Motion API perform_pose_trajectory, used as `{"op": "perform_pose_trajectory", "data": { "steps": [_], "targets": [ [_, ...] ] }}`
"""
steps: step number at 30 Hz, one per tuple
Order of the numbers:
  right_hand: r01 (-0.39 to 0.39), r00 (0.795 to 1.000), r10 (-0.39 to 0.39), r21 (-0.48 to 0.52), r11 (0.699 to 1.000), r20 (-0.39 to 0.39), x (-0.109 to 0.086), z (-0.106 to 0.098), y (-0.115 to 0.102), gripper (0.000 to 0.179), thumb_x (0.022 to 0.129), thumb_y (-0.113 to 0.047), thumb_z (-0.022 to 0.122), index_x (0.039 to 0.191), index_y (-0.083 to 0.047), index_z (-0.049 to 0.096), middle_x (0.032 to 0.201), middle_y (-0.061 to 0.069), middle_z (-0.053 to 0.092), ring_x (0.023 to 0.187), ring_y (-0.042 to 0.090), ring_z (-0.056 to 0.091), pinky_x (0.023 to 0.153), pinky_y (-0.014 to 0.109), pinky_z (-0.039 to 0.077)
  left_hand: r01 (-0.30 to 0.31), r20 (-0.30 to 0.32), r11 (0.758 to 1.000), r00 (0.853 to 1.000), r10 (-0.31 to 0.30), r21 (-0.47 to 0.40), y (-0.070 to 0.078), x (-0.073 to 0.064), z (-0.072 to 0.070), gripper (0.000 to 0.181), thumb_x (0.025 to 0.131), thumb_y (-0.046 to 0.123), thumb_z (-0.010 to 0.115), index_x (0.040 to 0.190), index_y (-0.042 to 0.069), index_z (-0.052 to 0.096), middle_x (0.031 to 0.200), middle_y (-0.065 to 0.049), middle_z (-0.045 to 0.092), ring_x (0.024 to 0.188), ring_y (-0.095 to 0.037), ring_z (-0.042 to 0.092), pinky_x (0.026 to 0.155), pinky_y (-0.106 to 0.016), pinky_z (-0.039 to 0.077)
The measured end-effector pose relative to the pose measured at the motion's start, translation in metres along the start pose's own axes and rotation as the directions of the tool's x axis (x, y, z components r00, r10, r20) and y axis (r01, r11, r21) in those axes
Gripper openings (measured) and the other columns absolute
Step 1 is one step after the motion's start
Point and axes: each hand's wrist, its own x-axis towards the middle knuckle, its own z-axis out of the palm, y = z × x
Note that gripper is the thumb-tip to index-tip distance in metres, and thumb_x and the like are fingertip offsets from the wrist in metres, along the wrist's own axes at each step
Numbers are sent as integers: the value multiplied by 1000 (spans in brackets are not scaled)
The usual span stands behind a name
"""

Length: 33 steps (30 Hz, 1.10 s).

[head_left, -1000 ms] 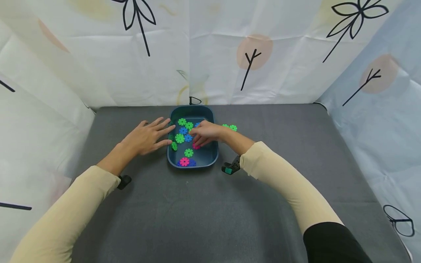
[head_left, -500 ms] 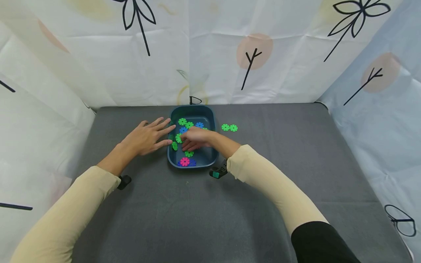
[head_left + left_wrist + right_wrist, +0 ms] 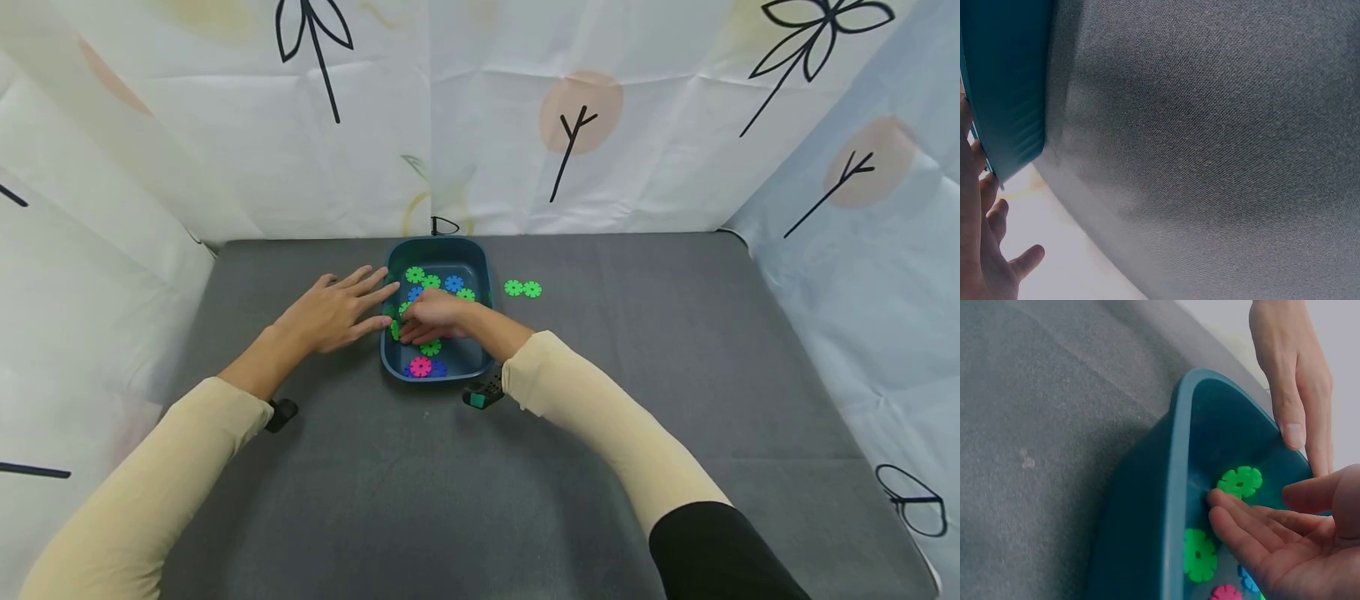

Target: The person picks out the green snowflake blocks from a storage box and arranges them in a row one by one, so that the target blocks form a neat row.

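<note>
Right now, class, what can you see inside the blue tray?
Green discs, blue discs and at least one pink disc. The right grip is inside too; anything it covers cannot be seen.

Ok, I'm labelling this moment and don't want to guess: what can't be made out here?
Head view: any pieces directly beneath the right hand, which covers them.
Left wrist view: the inside of the tray, hidden by its wall; part of the left hand, cut off by the picture's edge.
Right wrist view: the lower part of the pink piece, cut off by the bottom edge.
</note>
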Motion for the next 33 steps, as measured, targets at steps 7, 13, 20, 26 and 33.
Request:
{"op": "perform_pose_trajectory", "data": {
  "steps": [7,13,20,26,33],
  "targets": [
    [33,999,-33,-25,999,-30,5,5,0,33,103,-11,55,129,8,60,120,21,68,116,31,65,99,42,51,1,-3,1000,1000,-1,11,-1,-1,1,66,103,51,45,158,17,30,164,-12,22,150,-34,21,109,-66,29],
    [63,994,-67,-54,997,-86,6,10,2,34,98,-11,65,125,9,64,116,22,70,110,31,68,94,41,53,-7,-1,1000,1000,7,13,1,-3,1,66,104,52,43,158,16,30,163,-14,23,149,-36,22,109,-66,29],
    [59,990,-63,-42,997,-124,8,12,2,32,97,-11,67,122,8,66,110,20,72,104,29,71,90,39,55,-9,7,1000,1000,9,15,0,-2,0,66,104,51,43,158,16,29,164,-13,22,150,-35,21,109,-66,29],
    [64,988,-72,-66,996,-134,6,11,-1,29,97,-7,64,121,9,66,109,23,72,103,30,71,90,40,56,-8,9,1000,1000,8,9,0,-1,1,66,104,51,43,158,17,29,164,-13,21,150,-35,20,110,-66,28],
    [53,984,-64,-69,996,-168,3,7,-5,31,98,-2,60,126,11,62,102,23,73,100,31,72,87,40,57,-2,11,1000,1000,2,5,0,0,1,67,103,51,46,158,17,29,164,-13,21,150,-35,20,110,-66,28]
  ]
}}
